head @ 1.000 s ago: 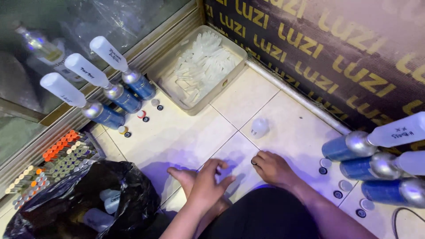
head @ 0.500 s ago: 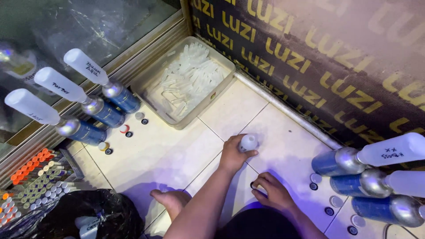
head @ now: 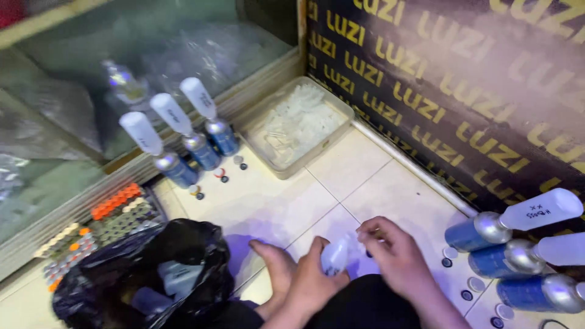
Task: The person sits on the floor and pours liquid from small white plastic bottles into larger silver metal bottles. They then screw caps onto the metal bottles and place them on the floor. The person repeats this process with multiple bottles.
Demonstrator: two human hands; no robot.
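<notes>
While the left hand (head: 314, 277) grips a small white plastic bottle (head: 335, 256), the right hand (head: 393, 256) – fingers curled – pinches at its top.

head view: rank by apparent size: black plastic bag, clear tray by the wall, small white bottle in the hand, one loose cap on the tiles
1. Black plastic bag, though it lies nearer the camera than the tray, so the top two are uncertain.
2. Clear tray.
3. Small white bottle, held in the left hand.
4. Loose cap, smallest.
</notes>
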